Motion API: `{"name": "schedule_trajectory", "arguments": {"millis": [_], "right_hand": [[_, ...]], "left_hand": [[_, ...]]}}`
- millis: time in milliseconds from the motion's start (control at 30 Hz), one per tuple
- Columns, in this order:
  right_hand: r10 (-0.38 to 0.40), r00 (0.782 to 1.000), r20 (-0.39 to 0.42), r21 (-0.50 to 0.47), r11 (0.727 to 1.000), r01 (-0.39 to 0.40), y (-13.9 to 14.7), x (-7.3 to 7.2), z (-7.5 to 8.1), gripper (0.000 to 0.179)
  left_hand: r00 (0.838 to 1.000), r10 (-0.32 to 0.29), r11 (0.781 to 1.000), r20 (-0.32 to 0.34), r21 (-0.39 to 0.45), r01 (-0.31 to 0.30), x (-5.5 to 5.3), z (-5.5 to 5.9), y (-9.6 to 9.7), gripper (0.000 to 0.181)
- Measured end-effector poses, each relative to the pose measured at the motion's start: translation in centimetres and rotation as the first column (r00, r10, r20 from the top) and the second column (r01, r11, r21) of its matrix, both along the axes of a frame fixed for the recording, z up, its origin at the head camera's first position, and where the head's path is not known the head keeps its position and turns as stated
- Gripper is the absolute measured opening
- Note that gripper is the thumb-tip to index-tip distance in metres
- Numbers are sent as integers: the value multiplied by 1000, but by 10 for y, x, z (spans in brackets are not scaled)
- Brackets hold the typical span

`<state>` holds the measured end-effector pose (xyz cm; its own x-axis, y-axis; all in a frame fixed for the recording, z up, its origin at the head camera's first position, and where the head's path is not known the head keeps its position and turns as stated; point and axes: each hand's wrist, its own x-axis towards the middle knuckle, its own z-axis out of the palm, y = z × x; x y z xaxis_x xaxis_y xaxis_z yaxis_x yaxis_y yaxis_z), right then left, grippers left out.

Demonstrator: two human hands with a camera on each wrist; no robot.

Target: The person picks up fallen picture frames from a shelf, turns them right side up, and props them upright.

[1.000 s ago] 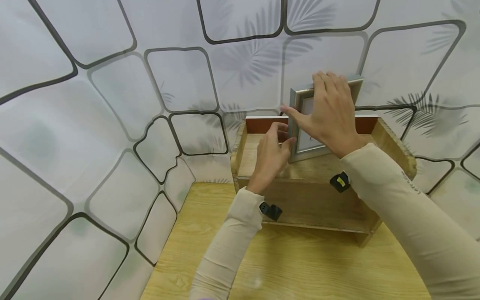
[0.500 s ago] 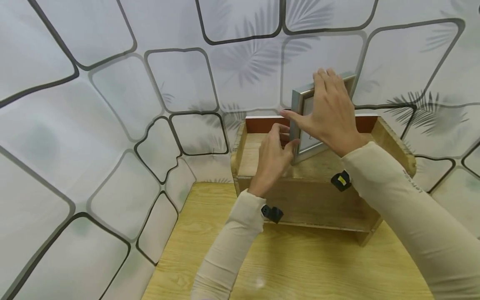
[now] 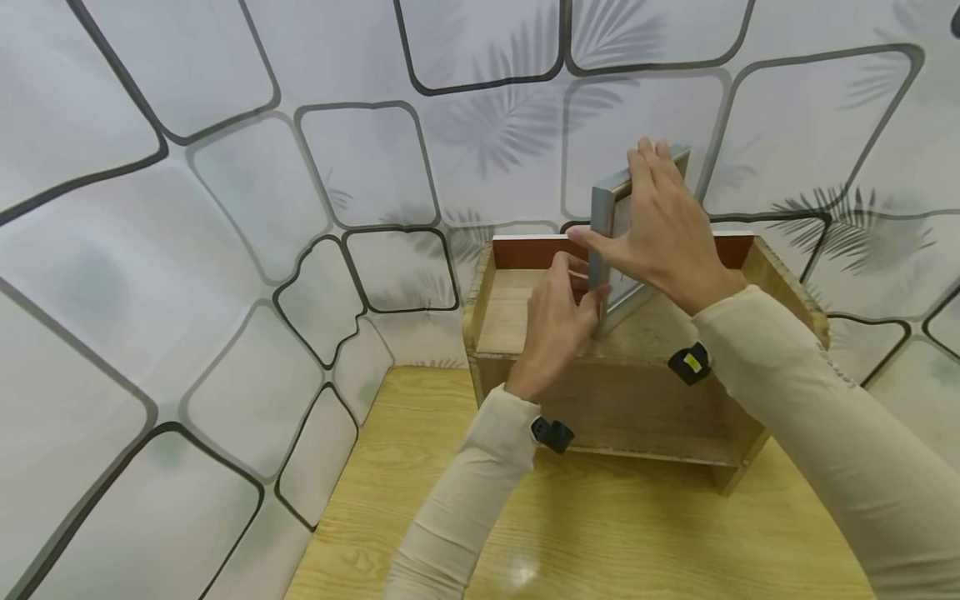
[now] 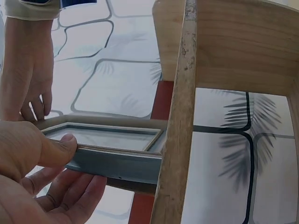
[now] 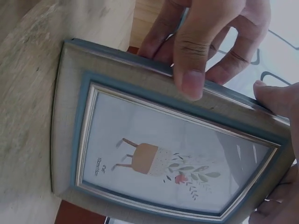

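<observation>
A picture frame (image 3: 602, 208), silvery blue-grey, stands upright and angled on the top board of a wooden shelf (image 3: 483, 325). In the right wrist view its front (image 5: 140, 158) shows a print of a potted plant. My left hand (image 3: 555, 325) pinches the lower part of its left side, thumb on the front and fingers behind, as the left wrist view shows. My right hand (image 3: 667, 229) holds the frame higher up, thumb at the left side and fingers over the top edge. That hand hides much of the frame's front in the head view.
The shelf has raised side panels (image 3: 787, 287) and a reddish-brown strip (image 3: 528, 252) along its back. It stands on a light wood-grain table (image 3: 375, 492), against a patterned wall covering (image 3: 495, 150). A lower compartment (image 3: 637, 408) opens towards me.
The frame has turned on the shelf: its left side has shifted right and slightly nearer, and its far top corner has moved left. My left hand has moved right with it.
</observation>
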<state>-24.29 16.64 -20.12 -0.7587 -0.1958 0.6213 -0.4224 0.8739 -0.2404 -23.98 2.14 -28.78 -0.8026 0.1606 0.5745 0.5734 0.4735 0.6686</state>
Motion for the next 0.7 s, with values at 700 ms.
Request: {"name": "schedule_trajectory", "arguments": {"millis": [700], "right_hand": [[160, 987, 31, -64, 985, -158, 10, 3, 3, 92]], "left_hand": [[989, 85, 995, -120, -39, -90, 10, -4, 20, 26]]}}
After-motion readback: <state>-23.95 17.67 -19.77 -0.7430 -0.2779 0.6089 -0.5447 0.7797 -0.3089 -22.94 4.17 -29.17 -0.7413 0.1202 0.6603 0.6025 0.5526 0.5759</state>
